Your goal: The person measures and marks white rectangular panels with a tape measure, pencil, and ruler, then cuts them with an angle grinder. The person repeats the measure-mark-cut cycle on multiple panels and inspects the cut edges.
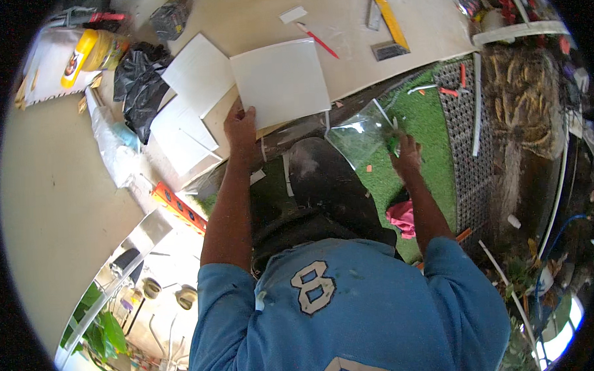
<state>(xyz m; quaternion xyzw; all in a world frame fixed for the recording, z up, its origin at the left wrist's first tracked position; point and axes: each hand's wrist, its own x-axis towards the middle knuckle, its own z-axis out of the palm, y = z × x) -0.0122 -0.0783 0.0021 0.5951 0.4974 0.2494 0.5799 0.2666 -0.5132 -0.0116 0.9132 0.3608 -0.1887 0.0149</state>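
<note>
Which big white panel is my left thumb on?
The big panel below the red pencil: your left hand has its thumb at the lower-left corner. The other big ones lie farther left.

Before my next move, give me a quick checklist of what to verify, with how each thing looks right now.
1. Left hand on the white square panel: ok, touching its left edge.
2. Right hand gripping the clear glossy sheet: cannot tell; the fingers are curled, but the contact is unclear.
3. Slim red pencil uncovered: ok, lying on the pale tabletop beyond the panel.
4. Yellow-bladed square with a dark handle uncovered: ok, also on the tabletop.
5. Loose white flat panels neatly stacked: not ok, they lie spread at differing angles left of the square panel.
</note>
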